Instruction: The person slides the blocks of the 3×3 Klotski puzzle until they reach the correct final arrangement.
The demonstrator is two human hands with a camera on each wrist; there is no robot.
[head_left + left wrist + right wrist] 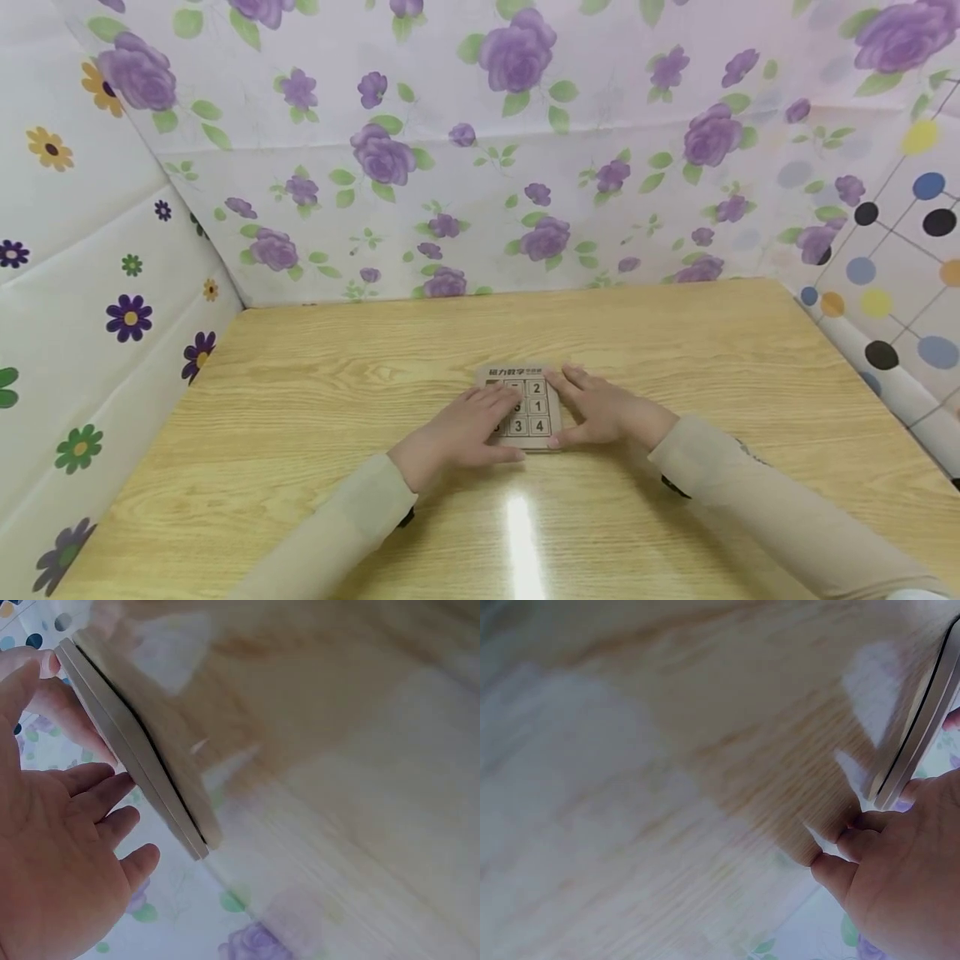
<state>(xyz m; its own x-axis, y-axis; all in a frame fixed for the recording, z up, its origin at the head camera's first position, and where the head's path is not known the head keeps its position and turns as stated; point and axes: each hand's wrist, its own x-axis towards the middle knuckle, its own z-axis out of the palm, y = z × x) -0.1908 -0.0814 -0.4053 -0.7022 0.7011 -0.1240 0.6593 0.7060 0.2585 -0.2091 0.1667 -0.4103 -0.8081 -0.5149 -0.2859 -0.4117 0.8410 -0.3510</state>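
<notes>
A flat sliding number puzzle lies on the table, with the tiles 2, 1, 3 and 4 plainly readable. Across its left side reaches my left hand, fingertips on the tiles and thumb extended along the near edge. Some left-hand tiles are hidden beneath those fingers. My right hand rests at the puzzle's right edge, index finger by the far corner and thumb at the near one. From the side, the left wrist view shows the puzzle's thin edge above the left fingers. Low in the right wrist view, the right fingers touch the tabletop.
The wooden table has a glossy surface with a bright light reflection near the front. Behind it hangs a purple-flowered cloth. Patterned cloths also line the left side and the right side.
</notes>
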